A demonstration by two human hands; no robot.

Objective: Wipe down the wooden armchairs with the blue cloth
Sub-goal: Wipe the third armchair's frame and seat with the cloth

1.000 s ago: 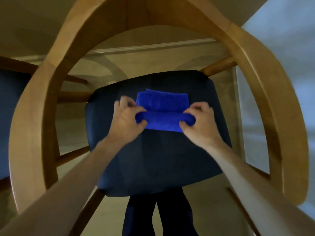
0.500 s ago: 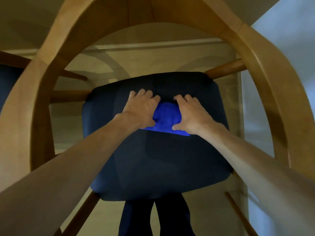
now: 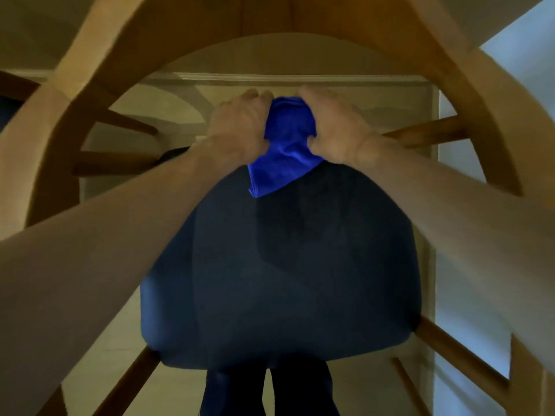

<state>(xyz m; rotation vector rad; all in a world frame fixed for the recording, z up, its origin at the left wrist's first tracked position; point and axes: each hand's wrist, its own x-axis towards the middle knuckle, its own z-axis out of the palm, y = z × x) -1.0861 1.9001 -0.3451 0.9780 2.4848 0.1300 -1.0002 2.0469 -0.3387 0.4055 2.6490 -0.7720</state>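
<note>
Both my hands have slid from the middle of the seat to its far edge, and the blue cloth (image 3: 285,145), which lay folded flat a second ago, is now bunched up between them. My left hand (image 3: 240,127) grips the cloth's left side with fingers curled around it, and my right hand (image 3: 333,127) clamps its right side the same way. One soft, fuzzy corner hangs loose below my fists, over the far part of the seat (image 3: 300,265). That seat is a single rounded pad covered in dark navy fabric, matte and smooth. Around it curves the armchair (image 3: 495,121) frame, one broad arch of pale, smooth wood, with round wooden rungs joining it at the sides. A second chair (image 3: 18,85) of darker wood shows at the left edge of view, blurred. My two legs (image 3: 270,391) in dark trousers stand below the seat's near edge.
</note>
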